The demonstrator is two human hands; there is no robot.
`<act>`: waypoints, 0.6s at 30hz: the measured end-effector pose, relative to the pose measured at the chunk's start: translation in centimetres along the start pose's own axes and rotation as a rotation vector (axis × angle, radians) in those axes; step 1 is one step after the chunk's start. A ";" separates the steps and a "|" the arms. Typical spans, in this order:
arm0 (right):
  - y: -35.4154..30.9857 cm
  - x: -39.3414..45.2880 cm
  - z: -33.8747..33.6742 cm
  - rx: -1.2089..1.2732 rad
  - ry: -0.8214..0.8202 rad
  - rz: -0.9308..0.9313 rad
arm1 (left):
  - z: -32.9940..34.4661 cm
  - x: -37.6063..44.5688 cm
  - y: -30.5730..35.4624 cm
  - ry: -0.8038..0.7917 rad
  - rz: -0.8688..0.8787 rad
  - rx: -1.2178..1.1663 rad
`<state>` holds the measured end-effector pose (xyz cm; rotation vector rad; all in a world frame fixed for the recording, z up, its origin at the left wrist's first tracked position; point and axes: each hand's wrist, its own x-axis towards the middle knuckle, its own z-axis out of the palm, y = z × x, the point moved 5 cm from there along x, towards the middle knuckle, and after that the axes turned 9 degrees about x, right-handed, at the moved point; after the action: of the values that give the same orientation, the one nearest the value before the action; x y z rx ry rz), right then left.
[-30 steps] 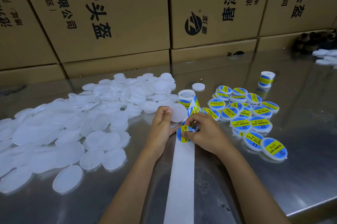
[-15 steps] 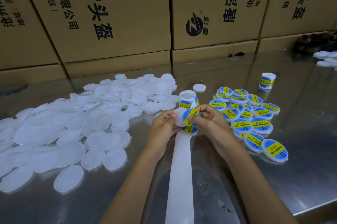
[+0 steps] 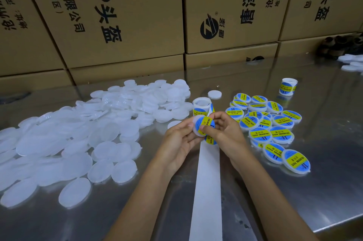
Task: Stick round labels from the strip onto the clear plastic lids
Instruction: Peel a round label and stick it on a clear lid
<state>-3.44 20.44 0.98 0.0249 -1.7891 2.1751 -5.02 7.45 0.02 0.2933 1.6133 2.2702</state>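
Left hand (image 3: 177, 138) pinches the clear lid (image 3: 197, 127) above the table (image 3: 314, 191) while the right hand (image 3: 222, 129) thumbs the round label (image 3: 204, 124) down on it, off-centre, so it may wrinkle or overhang.

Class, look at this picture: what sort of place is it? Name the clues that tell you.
Probably a small factory or packing workshop. Stacked printed cardboard cartons line the back of a steel worktable, which holds a heap of plain plastic lids and a batch of labelled lids.
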 end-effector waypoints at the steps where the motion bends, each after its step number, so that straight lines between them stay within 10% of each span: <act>1: 0.1 0.0 0.0 -0.002 0.000 -0.001 | 0.0 0.0 0.0 -0.001 0.000 0.000; 18: 0.8 0.6 -0.4 -0.107 0.041 -0.093 | 0.4 -0.2 0.0 -0.007 -0.004 0.014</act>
<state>-4.11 20.79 0.21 0.0378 -1.8417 1.9996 -4.74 7.74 0.19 0.3009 1.6251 2.2533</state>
